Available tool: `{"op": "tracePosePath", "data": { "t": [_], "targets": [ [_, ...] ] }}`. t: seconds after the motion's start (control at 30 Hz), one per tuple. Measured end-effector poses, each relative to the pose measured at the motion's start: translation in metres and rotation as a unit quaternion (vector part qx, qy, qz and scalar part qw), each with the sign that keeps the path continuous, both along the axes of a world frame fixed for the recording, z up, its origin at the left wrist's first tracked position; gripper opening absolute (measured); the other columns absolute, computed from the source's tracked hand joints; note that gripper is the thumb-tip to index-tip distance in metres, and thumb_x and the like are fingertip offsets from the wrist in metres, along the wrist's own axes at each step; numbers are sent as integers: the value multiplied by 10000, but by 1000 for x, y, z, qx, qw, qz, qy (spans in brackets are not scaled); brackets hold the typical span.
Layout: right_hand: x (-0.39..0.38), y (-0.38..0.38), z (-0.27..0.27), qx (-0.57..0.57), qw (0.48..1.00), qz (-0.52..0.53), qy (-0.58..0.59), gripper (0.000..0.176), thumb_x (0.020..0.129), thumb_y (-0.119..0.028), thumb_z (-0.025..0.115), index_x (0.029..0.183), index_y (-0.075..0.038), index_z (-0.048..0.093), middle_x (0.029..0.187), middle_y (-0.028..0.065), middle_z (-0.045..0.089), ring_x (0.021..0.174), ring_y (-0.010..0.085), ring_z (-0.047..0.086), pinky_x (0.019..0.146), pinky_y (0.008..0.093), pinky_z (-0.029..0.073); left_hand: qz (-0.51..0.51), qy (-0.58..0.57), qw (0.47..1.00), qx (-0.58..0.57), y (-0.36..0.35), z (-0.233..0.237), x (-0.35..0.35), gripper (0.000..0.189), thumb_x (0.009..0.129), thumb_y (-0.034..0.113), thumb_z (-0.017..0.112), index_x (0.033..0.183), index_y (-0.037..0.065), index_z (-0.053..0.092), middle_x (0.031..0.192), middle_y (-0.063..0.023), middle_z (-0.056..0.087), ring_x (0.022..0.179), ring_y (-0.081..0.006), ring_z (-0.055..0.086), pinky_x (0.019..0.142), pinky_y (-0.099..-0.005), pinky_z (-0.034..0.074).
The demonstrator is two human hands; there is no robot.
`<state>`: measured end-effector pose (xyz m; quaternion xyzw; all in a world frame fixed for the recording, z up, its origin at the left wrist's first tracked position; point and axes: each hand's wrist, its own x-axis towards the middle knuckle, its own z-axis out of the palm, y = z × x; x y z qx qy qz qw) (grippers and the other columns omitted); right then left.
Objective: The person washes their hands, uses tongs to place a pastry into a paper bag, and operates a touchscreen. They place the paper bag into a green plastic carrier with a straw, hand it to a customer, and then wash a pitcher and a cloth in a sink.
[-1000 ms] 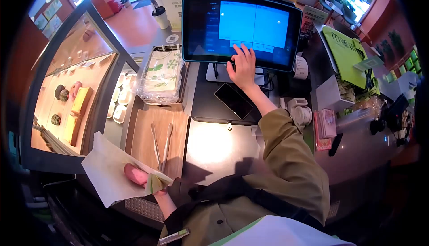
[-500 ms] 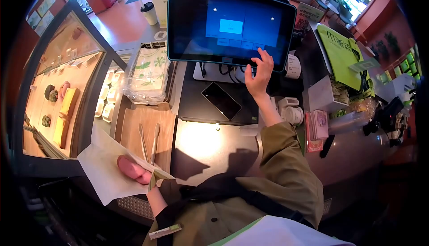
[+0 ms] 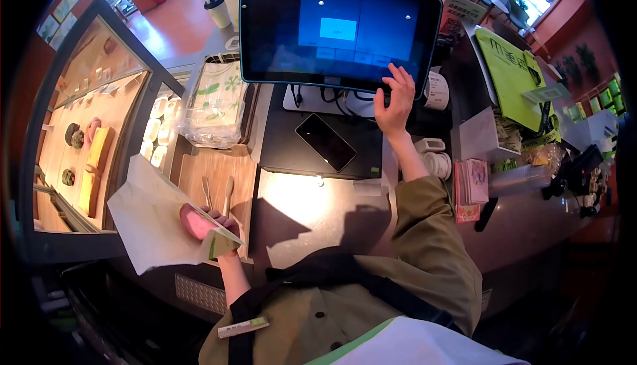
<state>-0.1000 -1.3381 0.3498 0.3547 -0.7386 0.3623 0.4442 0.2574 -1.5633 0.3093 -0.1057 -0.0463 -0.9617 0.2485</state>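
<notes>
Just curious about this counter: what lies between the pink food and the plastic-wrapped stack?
In the head view, a wooden tray with tongs on it shows between the pink food and the stack.

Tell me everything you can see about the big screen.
The screen is wide and dark-framed, with rounded corners and a glossy, glass-like face. It is lit blue, with a brighter pale box near the middle and a dimmer row of small boxes below. It stands upright above a pale base with dark cables, beyond the phone. The right hand is at its lower right corner; contact is unclear.
</notes>
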Motion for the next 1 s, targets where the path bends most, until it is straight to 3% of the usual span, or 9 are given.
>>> {"op": "tracePosePath", "data": {
  "t": [0.2, 0.4, 0.5, 0.57, 0.6, 0.67, 0.83, 0.9, 1.0],
  "targets": [
    [3, -7, 3, 15, 1000, 22, -4, 265, 658, -33, 544, 918, -34, 491, 1109, 132, 512, 1080, 304, 420, 934, 432, 288, 41, -54, 997, 35, 1, -2, -2, 302, 864, 277, 383, 1080, 90, 482, 853, -48, 566, 619, -133, 494, 594, -278, 386],
    [-2, 3, 13, 0, 1000, 19, 23, 282, 662, -39, 541, 940, -40, 495, 1115, 144, 507, 1085, 305, 420, 944, 432, 272, 43, -54, 997, 20, -6, -7, 4, 336, 859, 316, 389, 1084, 82, 475, 872, -56, 571, 667, -170, 528, 626, -297, 395],
    [-73, 41, 42, -190, 982, -23, 2, 474, 780, -125, 536, 1201, 17, 371, 1236, 181, 394, 1129, 303, 385, 955, 403, 260, 0, 6, 1000, -16, -8, -6, 2, 496, 814, 488, 454, 1074, 66, 480, 932, -92, 589, 790, -199, 578, 736, -334, 438],
    [-170, 80, 48, -485, 781, 210, -332, 847, 810, -570, 361, 1308, 50, 68, 1373, 223, 68, 1276, 285, 122, 1018, 373, 134, -28, -5, 999, -19, -10, -5, 3, 435, 817, 421, 481, 1083, 76, 480, 959, -74, 582, 820, -187, 569, 755, -316, 422],
    [-194, 95, 66, -577, 588, 227, -520, 957, 728, -690, 341, 1293, 58, 147, 1369, 170, 161, 1252, 232, 201, 980, 326, 226, -15, -24, 1000, 3, -9, -11, 7, 416, 816, 396, 494, 1088, 82, 480, 967, -67, 582, 827, -183, 569, 759, -307, 418],
    [-234, 96, 68, -541, 485, 203, -657, 1058, 649, -780, 280, 1270, 72, 200, 1339, 167, 226, 1206, 245, 253, 971, 360, 223, -32, -2, 999, 21, -13, -25, 8, 407, 814, 364, 506, 1112, 89, 472, 998, -74, 573, 886, -185, 553, 769, -302, 413],
    [-253, 103, 39, -567, 609, 125, -540, 409, 795, -446, 446, 905, -58, 518, 837, 89, 561, 779, 173, 542, 693, 280, 411, -43, -28, 998, 24, -14, -70, 5, 423, 814, 301, 526, 1178, 107, 432, 1145, -80, 493, 1046, -194, 471, 828, -331, 388],
    [-129, 91, 74, -545, 715, 236, -368, 203, 851, -197, 449, 911, -13, 506, 863, 118, 580, 782, 179, 560, 768, 295, 427, -131, -37, 990, 30, 14, -28, -28, 486, 806, 334, 533, 1214, 106, 397, 1204, -71, 446, 1081, -218, 439, 906, -373, 352],
    [47, 72, 49, -344, 791, 332, -381, 186, 866, -152, 431, 936, 6, 502, 836, 117, 579, 815, 165, 563, 743, 272, 424, -172, -168, 970, -26, 42, -22, -58, 591, 816, 509, 414, 1236, 95, 363, 1221, -103, 424, 1108, -285, 408, 911, -432, 355]
  ]
}}
